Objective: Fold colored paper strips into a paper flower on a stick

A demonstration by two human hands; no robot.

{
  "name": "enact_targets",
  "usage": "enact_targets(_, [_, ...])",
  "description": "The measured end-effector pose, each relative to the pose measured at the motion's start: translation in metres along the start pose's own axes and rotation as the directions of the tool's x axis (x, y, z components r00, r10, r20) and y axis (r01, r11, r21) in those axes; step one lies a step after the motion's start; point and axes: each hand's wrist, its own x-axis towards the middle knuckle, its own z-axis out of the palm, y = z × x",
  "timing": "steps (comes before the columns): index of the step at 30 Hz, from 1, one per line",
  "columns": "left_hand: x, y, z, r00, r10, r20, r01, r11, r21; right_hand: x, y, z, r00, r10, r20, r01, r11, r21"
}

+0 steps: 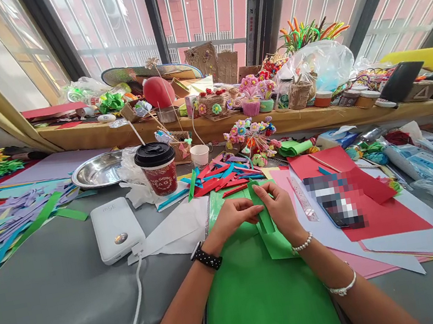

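Between my hands is a folded green paper strip (pixel 266 219), raised a little above a large green sheet (pixel 266 298). My right hand (pixel 279 209) grips the strip from the right, thumb and fingers near its upper end. From the left, my left hand (pixel 233 219) pinches the strip's edge, thumb and forefinger together. A smaller green paper piece (pixel 280 245) lies partly under my right hand. Just beyond the hands is a pile of folded red and blue paper strips (pixel 219 175).
To the left are a white power bank (pixel 117 229) with a cable, a lidded coffee cup (pixel 157 169) and a metal bowl (pixel 96 172). On the right lie a ruler (pixel 302 200), a blurred phone (pixel 337 205) and red paper (pixel 394 217). Crafts crowd the window ledge (pixel 112 138).
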Motion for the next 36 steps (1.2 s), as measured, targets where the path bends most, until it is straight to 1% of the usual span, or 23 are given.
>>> enact_targets(5, [0.0, 0.0, -0.002, 0.999, -0.032, 0.009, 0.032, 0.999, -0.003, 0.0, 0.001, 0.001, 1.0, 0.013, 0.004, -0.013, 0.999, 0.03])
enact_targets(12, [-0.001, 0.003, -0.006, 0.995, -0.094, 0.016, 0.093, 0.994, 0.061, 0.008, 0.007, -0.004, 0.994, 0.007, 0.107, -0.025, 0.985, 0.169])
enact_targets(16, [0.0, 0.002, -0.007, 0.995, -0.1, 0.028, 0.097, 0.992, 0.078, 0.01, 0.007, -0.005, 0.994, 0.042, 0.102, -0.063, 0.974, 0.219])
enact_targets(22, [0.0, 0.001, -0.007, 0.995, -0.092, 0.035, 0.089, 0.992, 0.086, 0.008, 0.007, -0.002, 0.99, 0.109, 0.085, -0.131, 0.942, 0.31])
enact_targets(26, [0.0, 0.001, -0.007, 0.995, -0.092, 0.046, 0.088, 0.992, 0.093, 0.007, 0.006, 0.0, 0.986, 0.149, 0.079, -0.167, 0.927, 0.336])
enact_targets(36, [0.0, 0.001, -0.007, 0.993, -0.104, 0.058, 0.099, 0.991, 0.085, 0.006, 0.006, 0.001, 0.986, 0.139, 0.087, -0.161, 0.922, 0.352])
